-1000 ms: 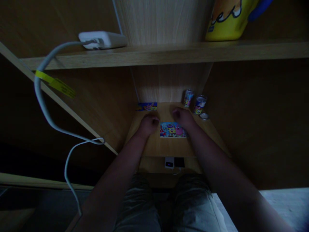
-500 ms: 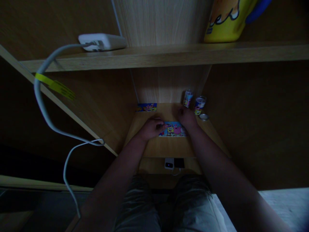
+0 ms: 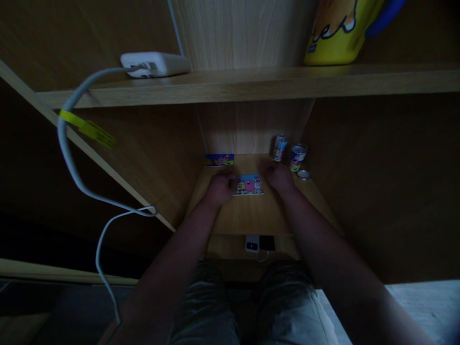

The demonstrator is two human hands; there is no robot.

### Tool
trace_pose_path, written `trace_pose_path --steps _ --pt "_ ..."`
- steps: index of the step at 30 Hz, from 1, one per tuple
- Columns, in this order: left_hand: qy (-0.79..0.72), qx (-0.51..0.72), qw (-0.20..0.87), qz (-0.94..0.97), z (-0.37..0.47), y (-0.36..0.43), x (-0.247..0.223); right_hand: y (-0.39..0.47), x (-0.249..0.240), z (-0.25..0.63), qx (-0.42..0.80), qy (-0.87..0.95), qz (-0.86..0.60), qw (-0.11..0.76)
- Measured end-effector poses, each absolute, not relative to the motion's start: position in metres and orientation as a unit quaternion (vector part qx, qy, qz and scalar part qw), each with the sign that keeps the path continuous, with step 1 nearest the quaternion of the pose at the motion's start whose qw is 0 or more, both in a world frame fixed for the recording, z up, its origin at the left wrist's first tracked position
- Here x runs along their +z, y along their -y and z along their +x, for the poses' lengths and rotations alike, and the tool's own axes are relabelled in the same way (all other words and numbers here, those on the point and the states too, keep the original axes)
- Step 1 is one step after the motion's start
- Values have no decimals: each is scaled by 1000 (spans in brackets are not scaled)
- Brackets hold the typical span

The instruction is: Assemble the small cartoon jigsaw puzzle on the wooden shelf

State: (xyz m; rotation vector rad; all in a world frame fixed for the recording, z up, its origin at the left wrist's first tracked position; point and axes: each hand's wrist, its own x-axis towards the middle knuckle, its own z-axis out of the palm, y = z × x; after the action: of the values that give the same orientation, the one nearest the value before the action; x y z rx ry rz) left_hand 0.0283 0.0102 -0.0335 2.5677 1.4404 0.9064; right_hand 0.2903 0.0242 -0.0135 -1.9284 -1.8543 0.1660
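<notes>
In the head view, your printed card (image 3: pixel 250 185) lies flat on the wooden surface (image 3: pixel 251 215), between your two hands; your left hand (image 3: pixel 220 187) is at its nine o'clock, fingers curled and overlapping the card's left end, though you cannot tell whether they pinch it; your right hand (image 3: pixel 278 176) is at its three o'clock, loosely curled and apart from the card, and whether it holds anything cannot be told; from the card, a blue card (image 3: pixel 219 160) lies at eleven o'clock, a clear-topped can (image 3: pixel 279 147) stands at one, a second can (image 3: pixel 297 158) at two, with a round lid (image 3: pixel 304 175) toward three; below, at six o'clock, sits a white device (image 3: pixel 252 243); high at one o'clock stands a yellow mug (image 3: pixel 330 40).
</notes>
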Motion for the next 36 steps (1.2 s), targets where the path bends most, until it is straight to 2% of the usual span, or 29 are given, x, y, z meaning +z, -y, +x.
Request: trace_pose_path --steps 3,11,22,29,36 --pt "-394 290 52 871 34 -7 -34 -25 -15 289 68 688 -688 220" --pt "-362 296 73 881 34 -11 -41 -27 -16 288 98 710 -659 225" --pt "-370 289 79 879 34 -5 -36 -28 -18 288 110 706 -658 238" --pt "-386 276 78 877 34 -5 -36 -27 -19 285 131 736 -601 282" --pt "-381 278 89 877 34 -6 -37 -25 -20 284 148 750 -592 256"
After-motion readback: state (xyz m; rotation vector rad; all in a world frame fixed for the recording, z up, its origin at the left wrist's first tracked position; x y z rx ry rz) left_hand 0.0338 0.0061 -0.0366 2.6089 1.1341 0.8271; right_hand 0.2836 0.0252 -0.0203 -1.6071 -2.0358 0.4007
